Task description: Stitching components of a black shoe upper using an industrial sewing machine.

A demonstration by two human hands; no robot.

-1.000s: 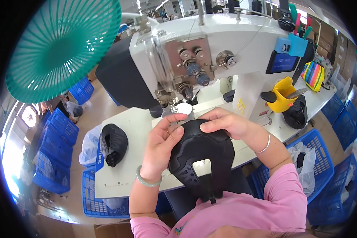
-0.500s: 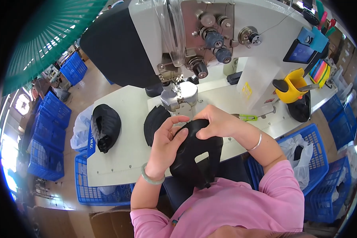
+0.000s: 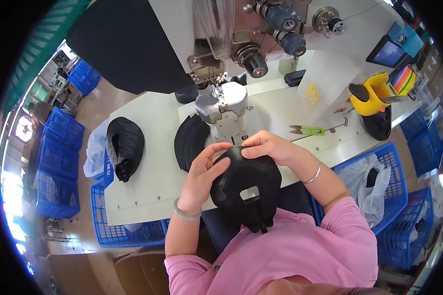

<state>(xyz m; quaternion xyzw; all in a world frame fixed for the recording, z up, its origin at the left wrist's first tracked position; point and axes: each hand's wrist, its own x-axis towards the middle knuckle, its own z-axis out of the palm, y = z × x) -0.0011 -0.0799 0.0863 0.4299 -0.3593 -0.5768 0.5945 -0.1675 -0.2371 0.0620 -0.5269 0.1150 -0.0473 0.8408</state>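
Observation:
Between my hands is a black shoe upper (image 3: 251, 179), its rounded toe toward the sewing machine and its opening toward my body. My left hand (image 3: 205, 173) grips the left edge of the toe, thumb on top and fingers curled at the rim. Around the right side of the toe, my right hand (image 3: 265, 146) holds on with its thumb across the top. Both hands sit at the table's front edge, just before the metal post (image 3: 222, 101) of the sewing machine. Fingertips under the upper are hidden.
A stack of curved black pieces (image 3: 191, 142) lies left of the post, another black shoe upper (image 3: 127, 147) farther left. Green-handled thread snips (image 3: 311, 131) rest at the right, near a yellow holder (image 3: 371, 101). Blue crates (image 3: 396, 179) flank the white table (image 3: 147, 189).
The upper has tilted so more of its top and opening shows. My right hand has flattened, its thumb now lying across the toe. The view has shifted slightly, uncovering the snips.

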